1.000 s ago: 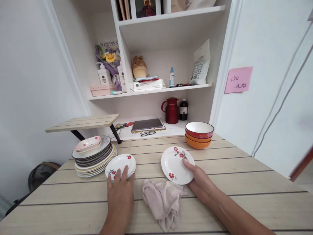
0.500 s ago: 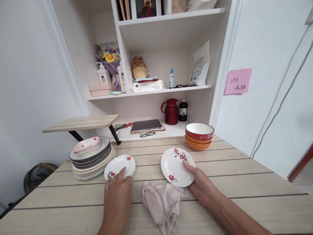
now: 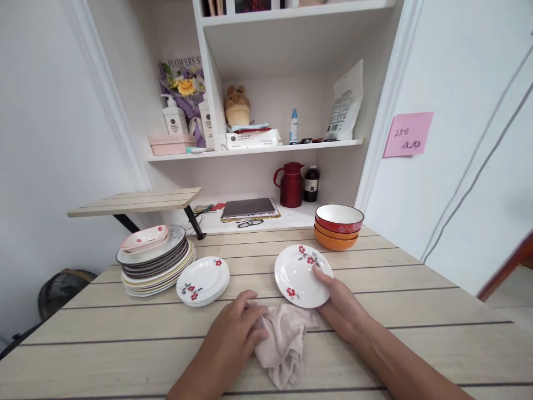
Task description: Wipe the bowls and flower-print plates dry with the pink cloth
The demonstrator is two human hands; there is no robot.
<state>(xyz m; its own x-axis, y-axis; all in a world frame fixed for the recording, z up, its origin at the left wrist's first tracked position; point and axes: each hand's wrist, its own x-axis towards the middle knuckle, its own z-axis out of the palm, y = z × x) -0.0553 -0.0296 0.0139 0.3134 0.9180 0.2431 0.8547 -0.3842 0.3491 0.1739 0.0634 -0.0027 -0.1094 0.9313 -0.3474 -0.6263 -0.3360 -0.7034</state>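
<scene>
My right hand (image 3: 339,303) grips the near right rim of a white plate with red flowers (image 3: 300,275), thumb on top, the plate slightly tilted above the wooden table (image 3: 416,311). My left hand (image 3: 235,333) rests on the left side of a crumpled pinkish cloth (image 3: 285,344) at the table's near middle, fingers curled onto the fabric. A small stack of matching flowered plates (image 3: 203,280) sits to the left, apart from both hands.
A tall stack of mixed plates topped by a pink dish (image 3: 154,258) stands at the far left. Stacked red and orange bowls (image 3: 338,226) sit behind the held plate. Shelves behind hold a red jug (image 3: 290,185), a dark bottle (image 3: 311,185), a laptop (image 3: 249,207).
My left hand left the small stack of flowered plates and moved right onto the cloth. My right hand kept its hold on the single plate.
</scene>
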